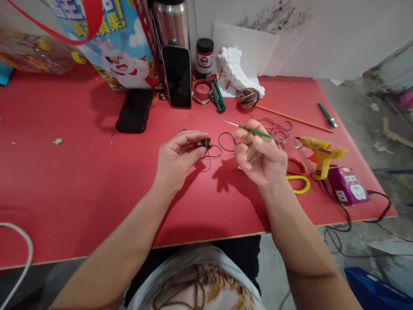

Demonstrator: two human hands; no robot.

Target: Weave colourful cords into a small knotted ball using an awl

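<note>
My left hand (177, 160) pinches a small dark multicoloured piece of crochet work (205, 144) between thumb and fingers, above the red table. Loose thread (226, 142) trails from the piece toward the right. In my right hand (260, 153) a thin crochet hook (254, 131) with a green handle is held between thumb and index finger. Its metal tip points left, apart from the crochet piece. Behind the hands lies a ball of multicoloured yarn (248, 98). Part of the thread is hidden behind my right hand.
A yellow glue gun (321, 155), a purple power box (348, 186) and yellow-handled scissors (300, 184) lie right. An orange stick (295, 118) lies behind. A propped phone (177, 76), black case (134, 111), green cutter (218, 97) and printed bag (125, 51) stand or lie farther back.
</note>
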